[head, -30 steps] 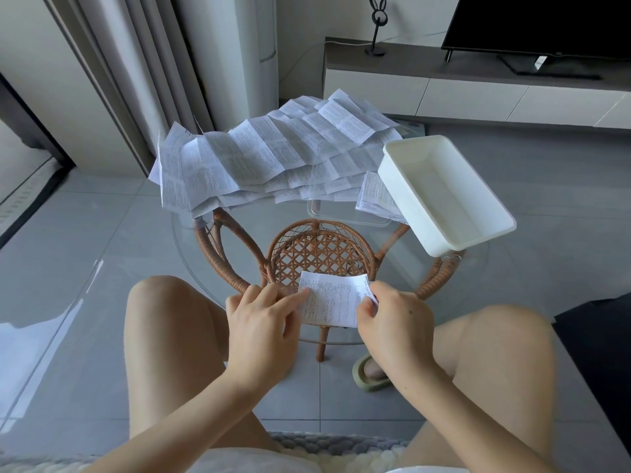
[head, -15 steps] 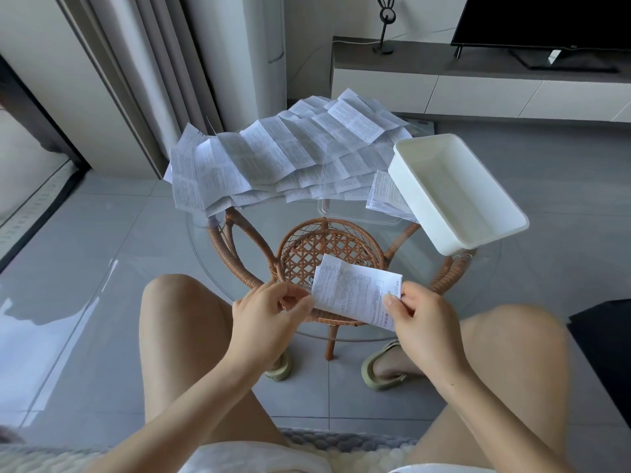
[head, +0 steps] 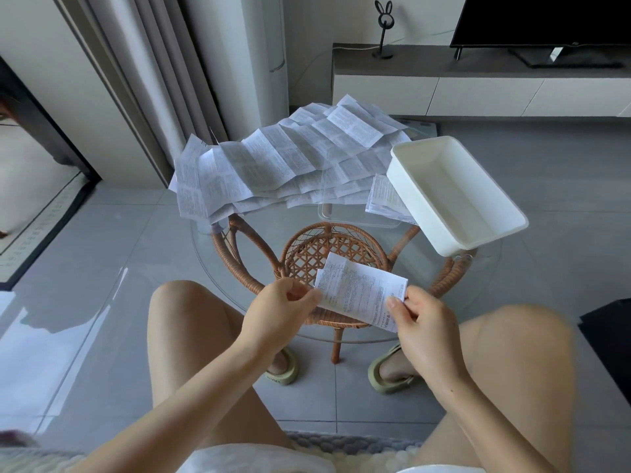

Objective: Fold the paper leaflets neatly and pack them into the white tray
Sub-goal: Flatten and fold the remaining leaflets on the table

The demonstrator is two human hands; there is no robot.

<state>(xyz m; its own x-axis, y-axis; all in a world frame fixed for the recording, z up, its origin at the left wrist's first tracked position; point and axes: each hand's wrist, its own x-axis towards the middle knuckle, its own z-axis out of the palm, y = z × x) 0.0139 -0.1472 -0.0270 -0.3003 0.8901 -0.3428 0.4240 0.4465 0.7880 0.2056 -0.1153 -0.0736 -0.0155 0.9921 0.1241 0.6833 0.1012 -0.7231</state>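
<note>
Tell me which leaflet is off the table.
The folded leaflet held between the left hand and right hand; the rest lie in a pile on the far side of the glass table, beside the white tray.

The gripped leaflet (head: 358,291) is thin, creased matt paper. Under the grip lies a glossy clear glass top (head: 293,220) on rough woven rattan (head: 336,250); beyond the grip to the right, the tray (head: 415,198) is smooth white plastic.

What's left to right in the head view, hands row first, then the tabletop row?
Hands: left hand → held leaflet → right hand. Tabletop: unfolded leaflet pile → small leaflet stack → white tray.
</note>
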